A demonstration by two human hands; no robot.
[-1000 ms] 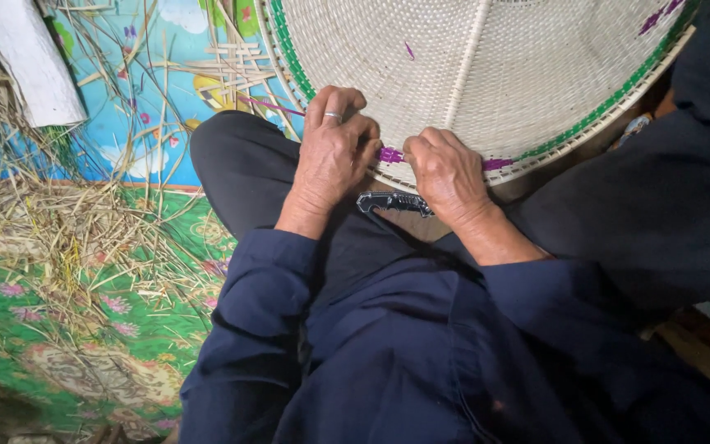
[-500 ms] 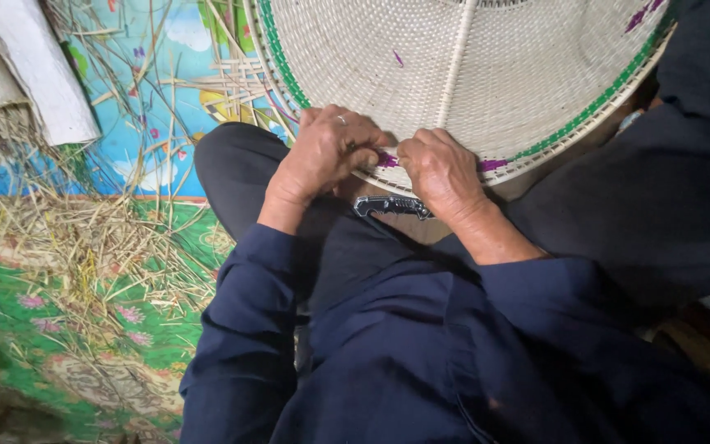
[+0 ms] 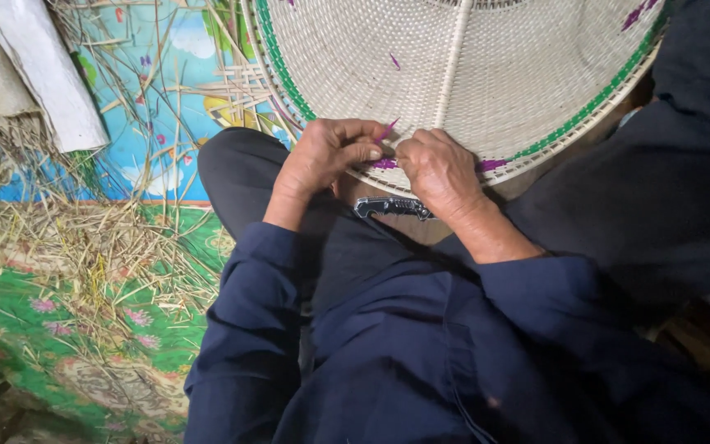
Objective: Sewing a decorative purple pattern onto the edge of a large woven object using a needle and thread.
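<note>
A large round woven basket tray (image 3: pixel 470 74), pale with a green band near its rim, rests over my lap. Both hands work at its near edge. My left hand (image 3: pixel 326 156) pinches a thin purple strip (image 3: pixel 388 130) that sticks up from the rim. My right hand (image 3: pixel 437 168) presses its fingers on the rim right beside it, next to a woven purple stretch (image 3: pixel 491 164). A folded pocket knife (image 3: pixel 392 207) lies on my lap just under the hands.
Loose dry straw and split strips (image 3: pixel 100 247) lie scattered on a colourful patterned mat (image 3: pixel 34 321) to my left. A folded white woven sack (image 3: pixel 43 70) sits at the top left. My dark trousers and blue sleeves fill the lower frame.
My hands have shifted slightly along the basket rim, and the left hand's fingers have drawn the purple strip up out of the weave. The view has tilted a little.
</note>
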